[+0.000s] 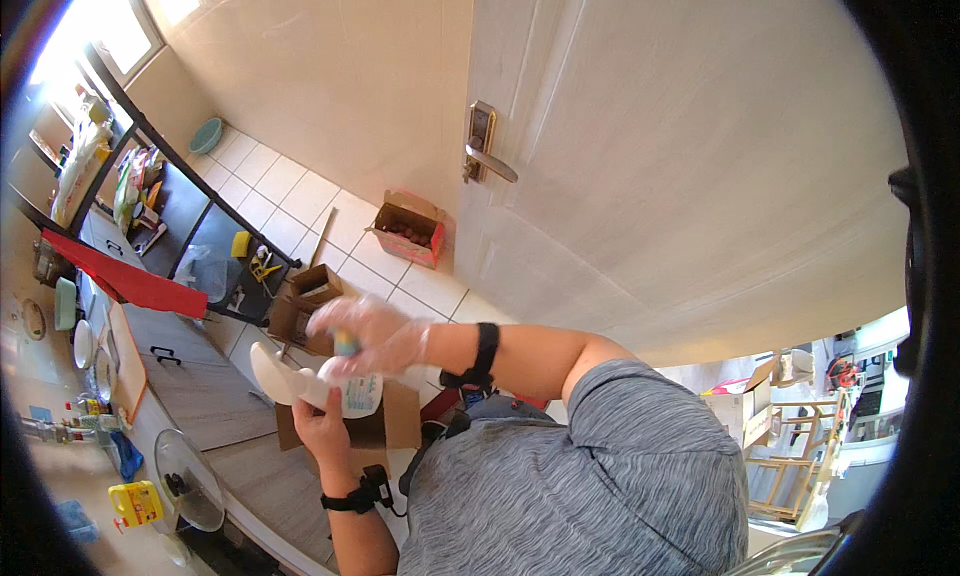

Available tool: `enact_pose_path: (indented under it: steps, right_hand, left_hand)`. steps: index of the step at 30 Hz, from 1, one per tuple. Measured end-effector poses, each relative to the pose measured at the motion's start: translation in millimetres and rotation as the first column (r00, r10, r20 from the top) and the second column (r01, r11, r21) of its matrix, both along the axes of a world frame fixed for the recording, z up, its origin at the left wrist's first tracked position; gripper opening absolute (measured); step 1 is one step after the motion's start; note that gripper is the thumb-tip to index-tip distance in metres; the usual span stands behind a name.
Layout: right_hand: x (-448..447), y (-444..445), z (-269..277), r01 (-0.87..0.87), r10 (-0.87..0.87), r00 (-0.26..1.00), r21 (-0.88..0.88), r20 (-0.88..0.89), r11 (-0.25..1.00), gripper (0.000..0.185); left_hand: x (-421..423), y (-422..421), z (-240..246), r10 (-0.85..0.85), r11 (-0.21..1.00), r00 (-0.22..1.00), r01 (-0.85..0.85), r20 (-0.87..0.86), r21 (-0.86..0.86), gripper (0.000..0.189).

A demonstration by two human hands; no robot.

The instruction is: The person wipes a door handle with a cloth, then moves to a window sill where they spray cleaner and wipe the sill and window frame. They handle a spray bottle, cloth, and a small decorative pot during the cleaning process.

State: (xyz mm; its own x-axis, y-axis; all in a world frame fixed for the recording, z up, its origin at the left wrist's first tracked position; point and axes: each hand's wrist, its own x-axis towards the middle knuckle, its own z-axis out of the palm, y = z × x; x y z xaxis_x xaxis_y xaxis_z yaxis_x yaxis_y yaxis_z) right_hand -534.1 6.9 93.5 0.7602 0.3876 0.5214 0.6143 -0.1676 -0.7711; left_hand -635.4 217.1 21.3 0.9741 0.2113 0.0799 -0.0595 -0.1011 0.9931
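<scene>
My left hand (324, 424), bare, grips a white plastic object (276, 375) with a broad curved end; its exact kind is unclear. Right beside it is a white surface with green print (363, 396), and I cannot tell whether the two are one piece. My right hand (375, 337) wears a clear plastic glove and is blurred just above them. Its fingers are curled around a small blue-and-yellow object (346, 342), mostly hidden. Under my hands stands an open cardboard box (401, 418).
Other cardboard boxes (289, 317) and a red carton of round items (405, 235) stand on the tiled floor (352, 231). A white door (637, 163) rises to my right. Ahead is a black shelf rack (180, 193); a counter with a glass lid (196, 493) runs along my left.
</scene>
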Motion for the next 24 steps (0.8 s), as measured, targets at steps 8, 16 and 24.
enact_pose_path:
  steps: [8,16,24]
  right_hand:
    - [-2.7,-153.8,-71.2,0.752,0.028,0.305,0.259,-0.952,0.606,0.039]
    - [-9.2,-207.6,-37.6,0.791,-0.164,0.525,0.407,-0.835,0.457,0.028]
    - [22.7,-244.5,62.9,0.612,0.164,0.608,0.590,-0.777,0.526,0.045]
  left_hand:
    - [-11.8,16.2,-51.5,0.034,0.996,0.995,-0.041,-0.095,-0.082,0.043]
    - [32.1,-5.5,-66.4,0.020,1.000,0.985,-0.024,-0.173,-0.019,0.038]
    - [120.9,-61.1,-59.8,-0.033,0.999,0.995,0.035,-0.093,0.022,0.045]
